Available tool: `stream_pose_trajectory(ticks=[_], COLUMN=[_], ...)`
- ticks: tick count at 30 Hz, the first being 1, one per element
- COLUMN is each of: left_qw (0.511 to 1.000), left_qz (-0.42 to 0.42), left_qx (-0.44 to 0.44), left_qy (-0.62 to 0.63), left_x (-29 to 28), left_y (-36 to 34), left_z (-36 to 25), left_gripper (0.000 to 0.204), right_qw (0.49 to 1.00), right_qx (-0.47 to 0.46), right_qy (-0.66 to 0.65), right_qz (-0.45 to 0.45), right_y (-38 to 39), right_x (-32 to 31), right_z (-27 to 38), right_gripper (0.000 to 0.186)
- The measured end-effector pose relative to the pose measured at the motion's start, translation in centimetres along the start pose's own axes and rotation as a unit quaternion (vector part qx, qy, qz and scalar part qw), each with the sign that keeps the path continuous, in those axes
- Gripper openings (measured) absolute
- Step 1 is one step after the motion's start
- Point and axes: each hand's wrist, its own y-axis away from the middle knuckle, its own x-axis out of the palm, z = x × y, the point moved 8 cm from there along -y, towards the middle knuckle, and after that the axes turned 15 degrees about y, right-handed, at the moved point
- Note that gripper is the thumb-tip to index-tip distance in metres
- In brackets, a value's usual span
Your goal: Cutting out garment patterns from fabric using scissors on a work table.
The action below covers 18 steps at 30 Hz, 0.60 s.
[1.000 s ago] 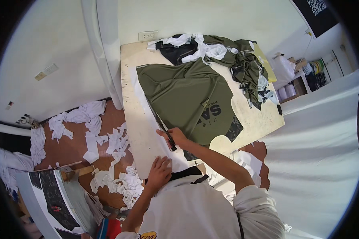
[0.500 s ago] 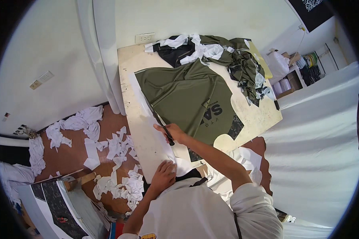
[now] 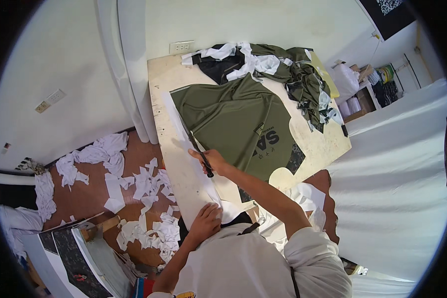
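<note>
My right hand (image 3: 211,161) is closed round the black handles of a pair of scissors (image 3: 199,147). Their blades point away from me, along the left edge of an olive-green printed fabric piece (image 3: 218,119) spread on the table. A narrow white strip of fabric (image 3: 176,114) runs down beside that edge towards me. Close to my body, my left hand (image 3: 206,221) grips the near end of the white strip at the table's edge, its fingers bent over the cloth. Dark camouflage patterning shows on the green piece's right corner.
Green, black and white fabric pieces (image 3: 303,74) lie heaped along the far side of the pale wooden table (image 3: 323,144). White scraps (image 3: 149,184) litter the red-brown floor on the left. A white curtain (image 3: 392,174) hangs on the right, and a wall socket (image 3: 182,47) sits behind the table.
My right hand and the scissors have shifted slightly away from me along the fabric edge. My left hand stays at the near edge, almost unmoved.
</note>
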Motion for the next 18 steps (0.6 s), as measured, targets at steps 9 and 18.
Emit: stream_pose_trajectory(ticks=[9,18], left_qw=[1.000,0.999], left_qz=[0.018,0.031], left_qx=[0.011,0.024], left_qy=[0.009,0.004], left_x=[0.1,-0.3], left_y=[0.3,0.1], left_z=[0.2,0.4], left_gripper=[0.012,0.013], right_qw=[1.000,0.999], right_qx=[-0.017,-0.045], right_qy=[0.007,-0.012], right_qz=[-0.003,-0.011], right_y=[-0.8,-2.9], right_x=[0.6,0.9], right_z=[1.7,3.8], right_gripper=[0.061,0.062])
